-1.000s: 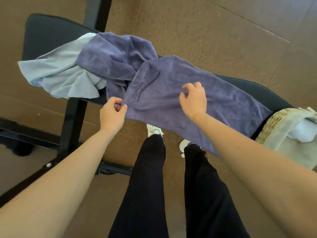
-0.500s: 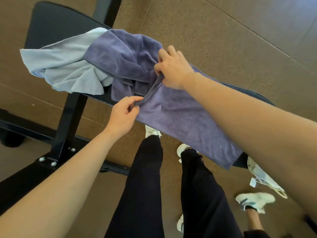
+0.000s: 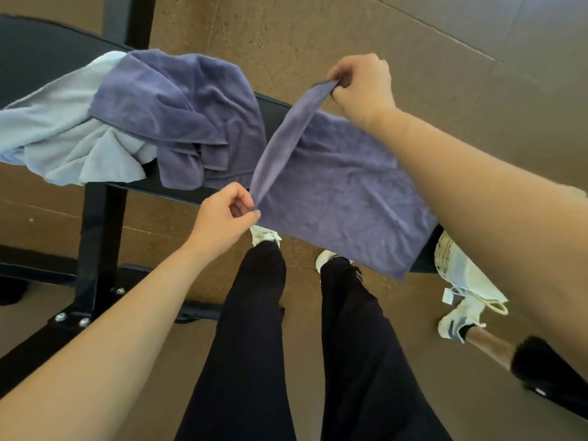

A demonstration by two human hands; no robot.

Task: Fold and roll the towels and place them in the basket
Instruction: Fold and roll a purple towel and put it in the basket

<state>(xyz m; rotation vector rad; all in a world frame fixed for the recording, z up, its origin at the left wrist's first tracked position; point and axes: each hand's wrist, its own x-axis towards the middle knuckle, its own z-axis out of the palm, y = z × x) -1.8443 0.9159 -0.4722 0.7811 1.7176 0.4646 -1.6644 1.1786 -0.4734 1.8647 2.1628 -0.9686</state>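
Purple towel (image 3: 334, 186), left hand (image 3: 222, 219), right hand (image 3: 362, 85) pinching

1. The flat purple towel (image 3: 343, 198) is plush and spread open, lying to the right of my left hand (image 3: 222, 218) and on the near side of my right hand (image 3: 362, 84). Its left edge is raised in a taut strip. My left hand pinches the near corner and my right hand pinches the far corner. Its right end runs beneath my right forearm.
2. The crumpled purple towel (image 3: 178, 116) is the same colour. It is bunched in a heap just left of the raised edge.
3. The light blue towel (image 3: 63, 135) is rumpled, farther left of both hands, and partly under the crumpled purple towel.
4. The basket (image 3: 445, 253) is woven with a pale fabric liner. It is mostly hidden under my right forearm.
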